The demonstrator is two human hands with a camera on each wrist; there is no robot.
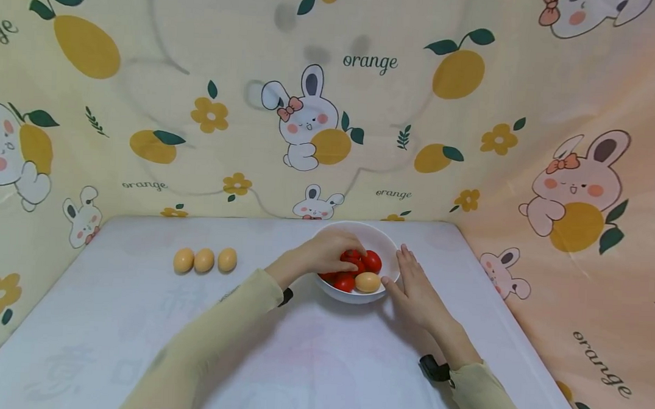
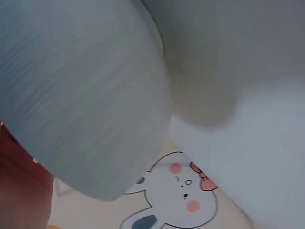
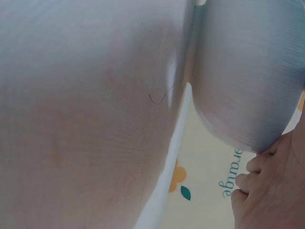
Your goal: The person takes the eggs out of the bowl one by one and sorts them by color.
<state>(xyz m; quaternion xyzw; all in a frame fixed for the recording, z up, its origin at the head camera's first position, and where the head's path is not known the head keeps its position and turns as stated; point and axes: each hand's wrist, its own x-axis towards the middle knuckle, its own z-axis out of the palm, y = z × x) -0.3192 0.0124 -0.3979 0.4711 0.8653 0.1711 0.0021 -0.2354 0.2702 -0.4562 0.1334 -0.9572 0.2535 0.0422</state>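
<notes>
I find the left hand (image 1: 329, 252) inside the white bowl (image 1: 351, 297), entered over the left rim, palm down, with fingers and thumb bent about the red tomatoes (image 1: 371, 261). Tomato skin shows between thumb and fingers, so the spread is narrow; whether anything is gripped I cannot tell, since the fingers cover the contact, and the left wrist view shows the bowl's outer wall but none of its contents.

The governing relation, in my judgement, is at the thumb. One egg (image 1: 368, 282) lies in the bowl on the near side, right of and nearer than the left thumb tip, its long axis running roughly left to right. The tomatoes at that hand lie left and far of the egg. The left hand is the better placed to lift, being already inside.

The right hand (image 1: 417, 289) I record flat along the bowl's right side, fingers straight, touching the wall and gripping nothing; its thumb tip is at the rim, just beside the egg.

Three eggs (image 1: 203, 261) stand in a left-to-right row on the counter (image 1: 277, 361), well left of the bowl.
</notes>
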